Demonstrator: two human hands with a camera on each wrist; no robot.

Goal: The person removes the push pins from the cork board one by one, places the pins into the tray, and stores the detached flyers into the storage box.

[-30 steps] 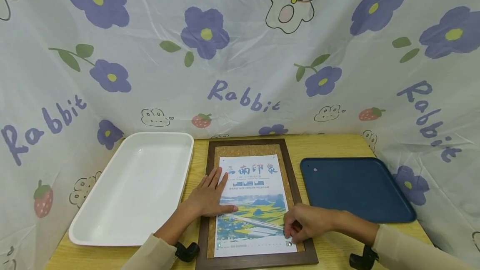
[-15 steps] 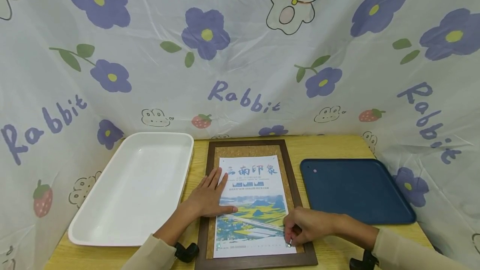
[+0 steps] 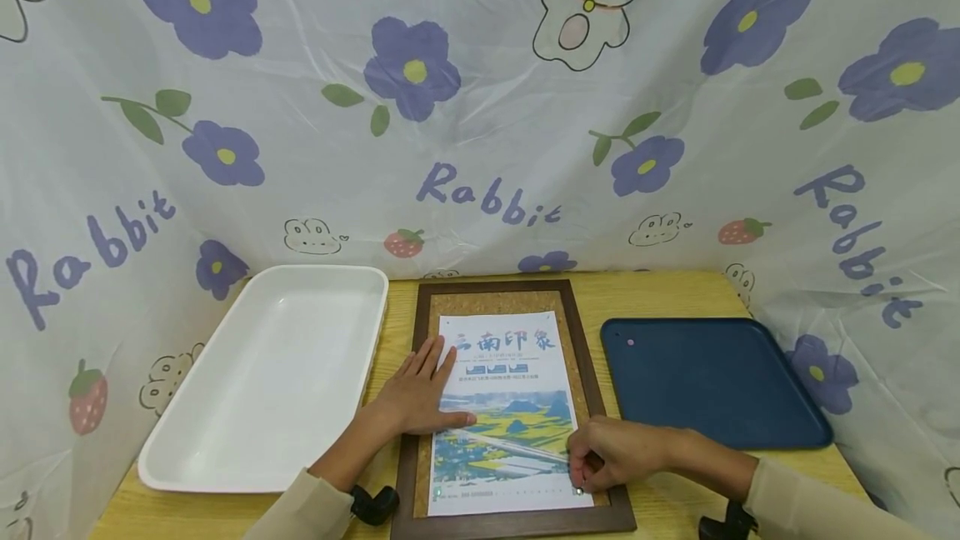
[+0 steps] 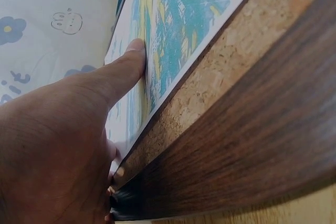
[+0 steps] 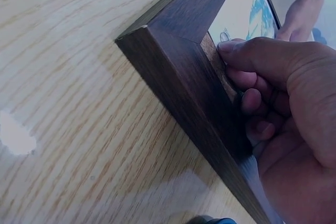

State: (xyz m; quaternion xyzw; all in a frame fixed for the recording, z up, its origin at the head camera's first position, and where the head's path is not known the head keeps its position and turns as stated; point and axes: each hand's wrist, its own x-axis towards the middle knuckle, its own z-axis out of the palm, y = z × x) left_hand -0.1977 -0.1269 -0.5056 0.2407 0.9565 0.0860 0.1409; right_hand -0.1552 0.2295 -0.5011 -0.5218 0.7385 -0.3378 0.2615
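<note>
A printed poster (image 3: 517, 461) with a landscape picture lies on a cork board (image 3: 495, 302) in a dark brown wooden frame (image 3: 626, 515). My left hand (image 3: 420, 390) rests flat on the poster's left side, fingers spread; its thumb (image 4: 123, 69) lies over the picture in the left wrist view. At the lower right corner of the sheet, my right hand (image 3: 607, 452) pinches a small clear push pin (image 5: 224, 36) with thumb and forefinger, the other fingers curled. A greenish push pin (image 3: 438, 492) sits in the lower left corner. Tiny pins show at both top corners.
To the left stands a deep white tray (image 3: 262, 373). On the right lies a dark blue tray (image 3: 712, 382) with a pink pin (image 3: 630, 342) near its far left corner. A patterned cloth (image 3: 480, 132) hangs around the wooden table (image 3: 652, 294).
My right fingertips have moved slightly down toward the pin at the lower right corner and now stay on it. The left hand has not moved.
</note>
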